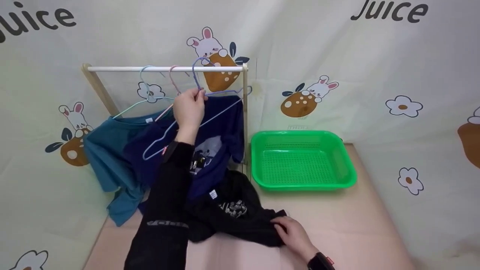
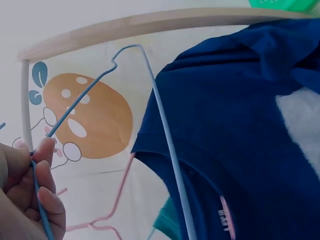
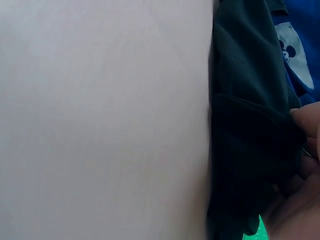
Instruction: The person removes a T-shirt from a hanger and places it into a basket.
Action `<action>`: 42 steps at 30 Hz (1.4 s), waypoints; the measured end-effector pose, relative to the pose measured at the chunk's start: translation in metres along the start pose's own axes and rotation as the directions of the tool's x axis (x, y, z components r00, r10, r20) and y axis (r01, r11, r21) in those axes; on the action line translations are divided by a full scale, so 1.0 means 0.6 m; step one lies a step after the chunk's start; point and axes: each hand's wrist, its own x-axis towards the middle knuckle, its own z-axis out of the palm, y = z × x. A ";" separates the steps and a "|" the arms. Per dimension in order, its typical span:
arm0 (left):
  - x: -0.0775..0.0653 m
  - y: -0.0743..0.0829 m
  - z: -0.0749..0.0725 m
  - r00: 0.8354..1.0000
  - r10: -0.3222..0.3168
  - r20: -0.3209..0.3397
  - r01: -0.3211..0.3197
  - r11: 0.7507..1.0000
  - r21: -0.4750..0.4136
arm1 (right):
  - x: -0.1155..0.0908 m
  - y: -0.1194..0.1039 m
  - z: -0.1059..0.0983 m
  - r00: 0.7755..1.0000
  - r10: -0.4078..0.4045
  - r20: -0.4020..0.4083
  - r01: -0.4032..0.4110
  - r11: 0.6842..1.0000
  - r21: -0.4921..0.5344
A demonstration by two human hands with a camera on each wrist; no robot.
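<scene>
My left hand [image 1: 189, 108] pinches a blue-purple clothes hanger [image 1: 222, 110] just below its hook, which overlaps the rail in the head view. In the left wrist view, finger and thumb are curled round the hanger [image 2: 162, 117], and its frame carries no garment. A black T-shirt [image 1: 236, 228] with a white print and a neck label lies spread on the table. At its right end my right hand [image 1: 296, 236] grips the cloth. The right wrist view shows the dark cloth [image 3: 255, 145] bunched at the fingers.
The rack's white rail [image 1: 123, 69] bears a teal shirt [image 1: 108, 146] on a mint hanger [image 1: 129, 108] and a navy T-shirt [image 1: 228, 116] near a pink hanger [image 1: 170, 77]. A green basket [image 1: 303, 186] stands right of the rack's wooden post [image 1: 245, 123], on the table [image 1: 360, 225].
</scene>
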 end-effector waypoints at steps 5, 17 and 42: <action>0.016 0.022 0.006 0.998 -0.036 0.057 0.030 0.994 0.105 | 0.003 -0.003 0.000 1.000 0.018 0.010 -0.018 1.000 0.009; -0.027 -0.007 0.046 0.986 0.120 0.118 -0.147 0.955 0.256 | 0.012 -0.009 0.001 1.000 -0.016 -0.010 0.017 0.999 0.051; -0.215 -0.161 0.078 0.943 0.333 -0.019 -0.313 0.903 0.294 | 0.080 -0.073 0.051 0.979 -0.149 0.143 0.165 0.979 -0.115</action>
